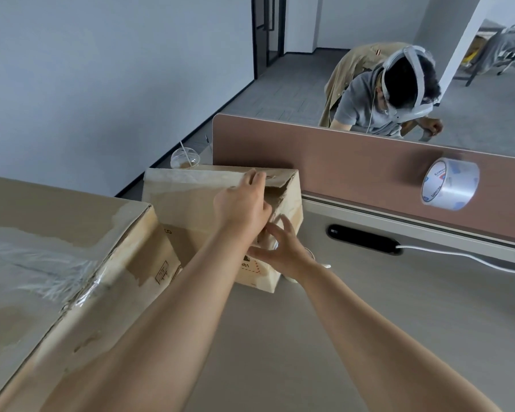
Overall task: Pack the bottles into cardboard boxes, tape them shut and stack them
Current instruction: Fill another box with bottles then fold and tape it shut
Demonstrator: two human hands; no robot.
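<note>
Fingers of left hand curling over the top flap of an open box, right hand pressing spread fingers against its side, box sitting on bench beside a taped box, tape roll near divider.

Pale desk backed by a brown partition; a dark oval cable slot sits in the desktop near the partition, with a white cable running out of it to the right. A clear dome-lidded cup with a straw stands at the partition's left end. Beyond the partition a person in a grey shirt, wearing a white headset, bends forward with a tan jacket behind; farther back, a dark door frame and a grey office chair on grey carpet.
</note>
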